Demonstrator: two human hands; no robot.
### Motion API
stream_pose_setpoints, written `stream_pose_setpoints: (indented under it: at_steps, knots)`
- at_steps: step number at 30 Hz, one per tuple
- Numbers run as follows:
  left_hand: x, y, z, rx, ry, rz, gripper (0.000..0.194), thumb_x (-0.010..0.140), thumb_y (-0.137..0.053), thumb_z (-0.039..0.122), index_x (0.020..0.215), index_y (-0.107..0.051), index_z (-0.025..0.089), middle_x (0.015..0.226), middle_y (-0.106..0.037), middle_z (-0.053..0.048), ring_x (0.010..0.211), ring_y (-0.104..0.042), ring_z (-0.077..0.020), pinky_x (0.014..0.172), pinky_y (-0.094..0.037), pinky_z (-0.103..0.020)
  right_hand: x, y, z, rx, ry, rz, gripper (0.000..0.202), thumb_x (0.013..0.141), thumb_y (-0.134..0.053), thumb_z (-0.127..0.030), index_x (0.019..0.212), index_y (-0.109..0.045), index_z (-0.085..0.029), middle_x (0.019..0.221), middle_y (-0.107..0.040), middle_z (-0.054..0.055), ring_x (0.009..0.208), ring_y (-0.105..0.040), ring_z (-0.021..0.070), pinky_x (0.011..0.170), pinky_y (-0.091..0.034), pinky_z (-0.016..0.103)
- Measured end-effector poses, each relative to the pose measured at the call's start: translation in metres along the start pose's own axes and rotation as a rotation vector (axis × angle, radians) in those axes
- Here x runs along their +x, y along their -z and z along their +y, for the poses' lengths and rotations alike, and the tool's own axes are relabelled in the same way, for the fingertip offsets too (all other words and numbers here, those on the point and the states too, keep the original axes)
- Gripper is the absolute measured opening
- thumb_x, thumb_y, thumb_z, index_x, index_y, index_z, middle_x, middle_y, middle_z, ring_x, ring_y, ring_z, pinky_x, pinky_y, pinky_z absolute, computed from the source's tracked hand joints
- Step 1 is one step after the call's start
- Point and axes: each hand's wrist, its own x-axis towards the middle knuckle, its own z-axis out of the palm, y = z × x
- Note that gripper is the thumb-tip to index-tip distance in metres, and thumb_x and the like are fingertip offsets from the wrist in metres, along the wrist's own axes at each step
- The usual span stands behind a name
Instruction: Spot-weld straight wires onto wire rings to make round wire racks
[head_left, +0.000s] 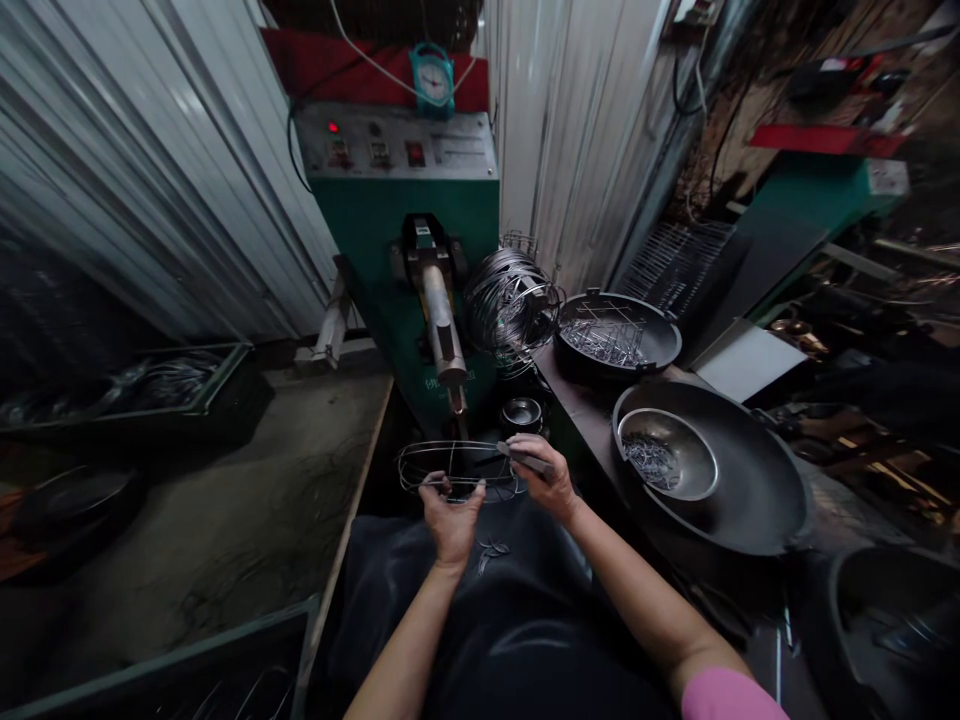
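Note:
My left hand [451,518] is closed on the near side of an oval wire frame [409,466], which is held above my lap. At the frame's right end, my right hand [549,482] grips a flat grey metal tool [529,459]; its exact kind does not show. The tool's tip is beside the upper wire, and I cannot tell whether they touch. Just beyond the frame, the electrode [457,393] of a green welding machine [375,225] points down. Several short bent wires [491,553] lie on the dark apron [525,600] over my lap.
To the right stand a black pan [664,340] of wire pieces and a larger pan [765,490] holding a metal bowl [701,450] of short wires. Wire rings [510,300] hang beside the machine. A green bin [244,365] stands at left.

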Motion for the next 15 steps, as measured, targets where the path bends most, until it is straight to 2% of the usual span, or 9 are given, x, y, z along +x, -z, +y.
stream_pose_setpoints:
  at_steps: [2, 4, 6, 8, 11, 15]
  knots:
    - [0.001, 0.001, -0.001, -0.014, 0.012, -0.002, 0.054, 0.056, -0.075, 0.035, 0.096, -0.042, 0.02, 0.091, -0.045, -0.001, 0.077, -0.048, -0.0126, 0.072, -0.044, -0.03, 0.004, 0.005, -0.003, 0.055, -0.043, 0.068, 0.013, 0.078, -0.057, -0.026, 0.09, -0.06, -0.022, 0.098, -0.065, 0.005, 0.099, -0.059, 0.0204, 0.09, -0.044, 0.037]
    - [0.002, 0.003, -0.001, -0.063, 0.066, -0.011, 0.055, 0.055, -0.076, 0.035, 0.096, -0.041, 0.02, 0.09, -0.045, 0.0, 0.075, -0.047, -0.0115, 0.07, -0.044, -0.028, 0.01, 0.013, -0.003, 0.084, -0.138, 0.202, 0.014, 0.081, -0.049, -0.027, 0.092, -0.057, -0.022, 0.088, -0.066, 0.003, 0.089, -0.061, 0.0188, 0.082, -0.047, 0.035]
    - [0.005, 0.005, 0.0, -0.136, 0.152, -0.007, 0.056, 0.054, -0.076, 0.034, 0.095, -0.041, 0.021, 0.088, -0.045, 0.001, 0.072, -0.046, -0.0099, 0.067, -0.043, -0.026, 0.014, 0.02, 0.0, -0.002, -0.21, 0.228, 0.015, 0.082, -0.046, -0.026, 0.093, -0.056, -0.022, 0.076, -0.063, 0.001, 0.076, -0.061, 0.0168, 0.075, -0.048, 0.032]
    - [0.006, 0.006, 0.002, -0.194, 0.222, 0.013, 0.057, 0.053, -0.077, 0.033, 0.095, -0.041, 0.021, 0.087, -0.045, 0.001, 0.071, -0.045, -0.0091, 0.066, -0.043, -0.025, 0.013, 0.024, 0.003, -0.186, -0.189, 0.108, 0.013, 0.079, -0.051, -0.025, 0.088, -0.057, -0.021, 0.075, -0.06, 0.0, 0.072, -0.058, 0.016, 0.073, -0.047, 0.03]
    - [0.006, 0.006, 0.007, -0.214, 0.251, 0.026, 0.057, 0.052, -0.077, 0.031, 0.095, -0.041, 0.021, 0.088, -0.045, 0.001, 0.075, -0.047, -0.0097, 0.068, -0.043, -0.026, 0.006, 0.018, 0.007, -0.461, -0.066, -0.096, 0.011, 0.075, -0.058, -0.025, 0.086, -0.059, -0.022, 0.084, -0.059, 0.003, 0.076, -0.057, 0.0165, 0.071, -0.045, 0.027]
    - [0.005, 0.006, 0.008, -0.164, 0.21, 0.017, 0.056, 0.053, -0.077, 0.031, 0.094, -0.041, 0.021, 0.087, -0.045, 0.001, 0.072, -0.046, -0.0094, 0.066, -0.042, -0.026, -0.003, 0.005, 0.01, -0.753, -0.042, -0.117, 0.008, 0.081, -0.051, -0.02, 0.086, -0.057, -0.021, 0.084, -0.059, 0.005, 0.073, -0.056, 0.0163, 0.065, -0.042, 0.025]
